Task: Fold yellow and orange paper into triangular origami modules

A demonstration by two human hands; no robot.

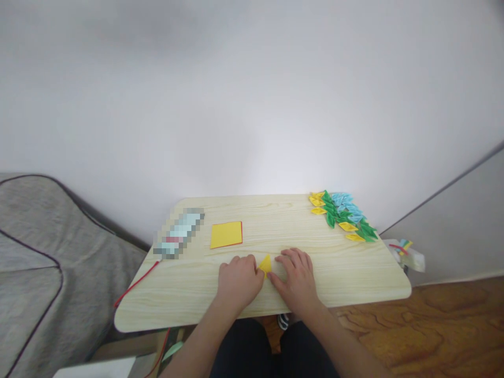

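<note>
A small piece of yellow origami paper (266, 262), folded to a pointed triangle, lies on the table between my hands. My left hand (241, 279) is closed, its fingers curled and its thumb at the paper's left side, so part of the paper is hidden. On the other side, my right hand (296, 278) rests with its fingers apart and holds nothing. Its thumb tip is by the paper's lower right edge. Behind my left hand lies a stack of square yellow paper (226, 234) with a red sheet edge showing beneath.
Several folded yellow, green and blue paper pieces (342, 215) lie at the table's back right. A blurred-out phone-like device (179, 233) with a red cable (137, 283) is at the left. A plastic bag (409, 258) hangs by the table's (177, 299) right edge. A grey sofa (71, 273) stands left.
</note>
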